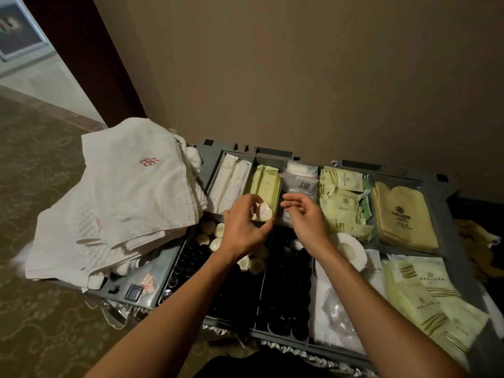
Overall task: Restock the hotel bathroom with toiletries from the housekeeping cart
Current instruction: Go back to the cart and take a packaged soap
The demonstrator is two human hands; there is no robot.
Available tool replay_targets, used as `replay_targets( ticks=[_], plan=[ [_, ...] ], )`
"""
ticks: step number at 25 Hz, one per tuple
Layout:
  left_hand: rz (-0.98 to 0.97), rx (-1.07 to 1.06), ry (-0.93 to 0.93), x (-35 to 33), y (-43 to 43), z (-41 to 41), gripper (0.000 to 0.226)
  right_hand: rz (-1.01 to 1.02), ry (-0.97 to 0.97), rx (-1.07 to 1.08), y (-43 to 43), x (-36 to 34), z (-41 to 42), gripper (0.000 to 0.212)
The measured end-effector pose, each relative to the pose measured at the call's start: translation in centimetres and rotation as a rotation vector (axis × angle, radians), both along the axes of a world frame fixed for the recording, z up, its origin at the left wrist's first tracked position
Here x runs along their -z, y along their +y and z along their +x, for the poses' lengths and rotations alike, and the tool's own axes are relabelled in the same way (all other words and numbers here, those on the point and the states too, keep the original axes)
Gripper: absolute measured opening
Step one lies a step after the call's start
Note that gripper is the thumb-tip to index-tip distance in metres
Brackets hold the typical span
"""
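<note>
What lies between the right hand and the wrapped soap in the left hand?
In the head view, nothing: a bare gap separates the right hand from the soap in the left hand, above green packets.

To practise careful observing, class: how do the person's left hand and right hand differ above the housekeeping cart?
The left hand grips small round white wrapped soaps; the right hand holds nothing. The left hand is curled round them; the right hand is loosely bent. Both hover over the grey plastic cart tray.
</note>
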State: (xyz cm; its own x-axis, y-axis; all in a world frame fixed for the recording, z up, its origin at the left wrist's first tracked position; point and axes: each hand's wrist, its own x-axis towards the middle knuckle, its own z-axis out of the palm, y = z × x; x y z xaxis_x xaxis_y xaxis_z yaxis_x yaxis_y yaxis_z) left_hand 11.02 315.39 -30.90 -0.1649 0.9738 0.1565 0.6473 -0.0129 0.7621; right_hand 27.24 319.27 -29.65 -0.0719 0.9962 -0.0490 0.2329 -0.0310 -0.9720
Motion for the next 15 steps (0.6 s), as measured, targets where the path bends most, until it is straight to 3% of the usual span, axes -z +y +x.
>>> replay_targets(
  ticks=[15],
  plan=[
    [-0.050,-0.027,-0.098,3.8,5.4,6.1,0.044,-0.050,-0.225,-0.078,6.2,2.5,8.3,0.021]
  ],
)
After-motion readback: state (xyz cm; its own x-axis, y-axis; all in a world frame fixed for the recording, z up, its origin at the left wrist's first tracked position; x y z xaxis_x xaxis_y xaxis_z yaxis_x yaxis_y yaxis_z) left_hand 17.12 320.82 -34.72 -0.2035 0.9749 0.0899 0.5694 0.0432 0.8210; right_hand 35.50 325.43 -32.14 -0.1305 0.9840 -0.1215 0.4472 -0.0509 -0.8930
